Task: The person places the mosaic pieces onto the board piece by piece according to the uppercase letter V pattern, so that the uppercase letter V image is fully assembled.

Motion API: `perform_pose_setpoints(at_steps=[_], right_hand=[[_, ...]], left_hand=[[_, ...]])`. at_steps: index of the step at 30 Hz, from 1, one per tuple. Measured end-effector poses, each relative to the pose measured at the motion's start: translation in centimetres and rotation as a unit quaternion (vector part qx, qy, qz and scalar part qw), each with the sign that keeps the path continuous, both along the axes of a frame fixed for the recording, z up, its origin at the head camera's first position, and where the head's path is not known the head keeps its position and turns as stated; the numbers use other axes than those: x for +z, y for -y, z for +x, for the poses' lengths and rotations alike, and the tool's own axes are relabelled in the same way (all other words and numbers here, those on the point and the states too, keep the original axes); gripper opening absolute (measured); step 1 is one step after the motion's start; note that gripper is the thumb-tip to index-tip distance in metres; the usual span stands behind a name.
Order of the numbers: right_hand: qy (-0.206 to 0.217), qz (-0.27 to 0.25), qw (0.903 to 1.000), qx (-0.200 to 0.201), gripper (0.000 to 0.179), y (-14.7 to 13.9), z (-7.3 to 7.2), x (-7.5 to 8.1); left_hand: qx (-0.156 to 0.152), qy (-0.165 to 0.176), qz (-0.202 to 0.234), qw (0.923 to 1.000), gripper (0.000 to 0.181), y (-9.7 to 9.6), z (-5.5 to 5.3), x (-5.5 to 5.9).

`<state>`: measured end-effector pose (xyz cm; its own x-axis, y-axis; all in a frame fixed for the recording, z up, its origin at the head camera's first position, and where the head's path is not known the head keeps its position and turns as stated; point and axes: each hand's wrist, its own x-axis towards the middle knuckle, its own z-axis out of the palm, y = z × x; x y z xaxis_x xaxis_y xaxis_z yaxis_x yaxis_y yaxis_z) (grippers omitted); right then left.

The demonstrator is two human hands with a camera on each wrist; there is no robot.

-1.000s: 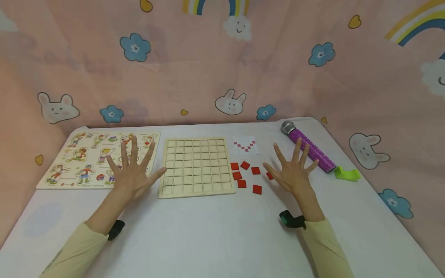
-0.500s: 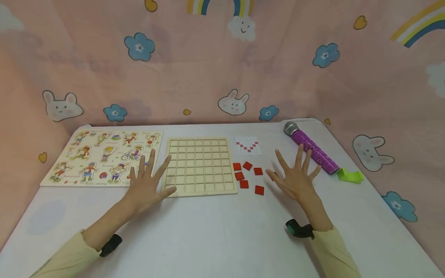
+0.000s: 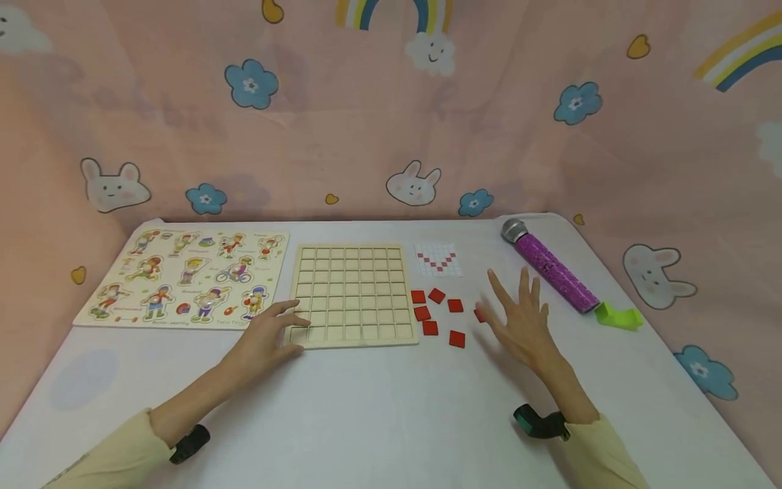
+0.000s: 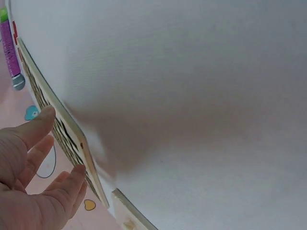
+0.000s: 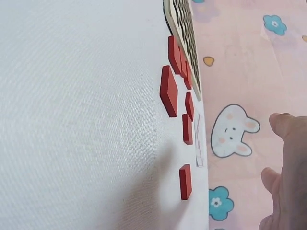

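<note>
A wooden grid board [image 3: 354, 293] with square cells lies mid-table. At its lower left corner is my left hand [image 3: 256, 346], fingers slightly bent over the edge and thumb by the near side; whether they touch the wood is unclear. In the left wrist view these fingers [image 4: 67, 191] reach across the board's edge [image 4: 67, 120]. Several red square tiles [image 3: 457, 339] are scattered right of the board. My right hand [image 3: 527, 329] hovers with fingers spread, holding nothing, and its thumb is close in view to the rightmost red tile [image 3: 479, 315].
Behind the tiles lies a small pattern card [image 3: 438, 260] with a red V of squares. A puzzle board [image 3: 183, 275] with child figures lies at left. At right are a purple glittery microphone [image 3: 552, 272] and a bright green piece [image 3: 618, 317]. A patterned cloth [image 3: 342, 122] hangs behind.
My left hand has moved right and down from above the puzzle board to the grid board's corner, its fingers bending. The right hand has shifted slightly right and lower, its fingers less spread.
</note>
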<state>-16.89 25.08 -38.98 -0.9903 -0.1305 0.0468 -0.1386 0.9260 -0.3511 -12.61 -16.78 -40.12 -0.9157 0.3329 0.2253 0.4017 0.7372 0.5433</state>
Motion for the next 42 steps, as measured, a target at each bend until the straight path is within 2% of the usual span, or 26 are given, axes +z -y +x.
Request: perform_pose_setpoints(at_steps=[4,7,12,16,21,25,31,35,42], right_hand=[[0.024,-0.072,0.9971,0.003,0.069,-0.2,-0.2,-0.2],[0.031,-0.127,0.9914,-0.002,0.066,-0.6,-0.5,-0.1],[0.01,-0.227,0.9738,0.013,0.053,-1.7,-0.9,-0.3],[0.009,-0.272,0.9619,0.031,0.045,-2.7,-1.2,-0.5],[0.05,-0.266,0.9613,0.049,0.045,-3.9,-1.7,-0.7],[0.07,-0.254,0.9618,0.076,0.046,-4.9,-2.2,-1.3],[0.117,-0.273,0.9506,0.089,0.046,-5.7,-3.0,-2.5],[0.12,-0.284,0.9459,0.1,0.043,-5.9,-3.5,-3.0],[0.111,-0.276,0.946,0.129,0.037,-6.1,-4.1,-3.3]], left_hand=[[0.004,0.019,0.011,0.9997,0.029,0.1,0.1,-0.2],[0.006,0.03,0.019,0.9994,0.024,0.1,0.1,-0.3],[0.004,0.032,0.024,0.9992,0.015,0.2,-0.1,-0.3],[-0.023,0.037,0.038,0.9984,0.01,0.8,-0.7,-0.4],[-0.067,0.05,0.049,0.9953,0.01,1.6,-1.5,-0.6],[-0.086,0.078,0.058,0.9915,0.008,2.4,-1.8,-0.9],[-0.116,0.096,0.078,0.9855,0.008,3.1,-2.2,-1.3],[-0.121,0.104,0.085,0.9835,0.007,3.2,-2.3,-1.2],[-0.12,0.106,0.09,0.9831,0.008,3.1,-2.2,-1.2]])
